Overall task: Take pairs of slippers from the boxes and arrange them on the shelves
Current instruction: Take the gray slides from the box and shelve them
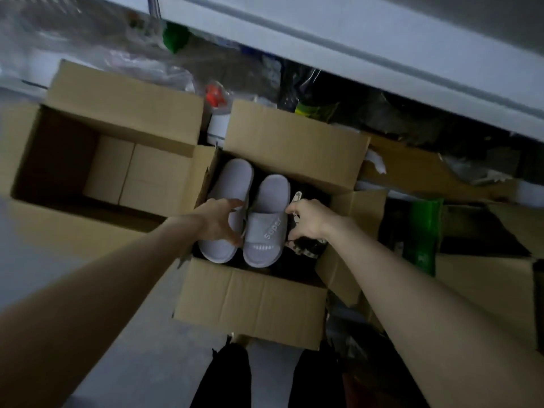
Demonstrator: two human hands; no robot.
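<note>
A: Grey slippers, the pair side by side in the open box, toes toward its near wall. Our left hand is clasped over the left slipper's strap.

B: Right hand?

A: At the right slipper's outer edge, fingers curled; we cannot tell whether it grips. We judge it best to pinch both straps and lift straight up, clear of the flaps, toward the shelf.

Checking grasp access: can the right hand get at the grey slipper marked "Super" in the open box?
Probably yes. The right hand is already at the right edge of the slipper marked "Super", the box flaps are folded open, and nothing lies on top of it. The left hand is on the other grey slipper, not in the way.
</note>
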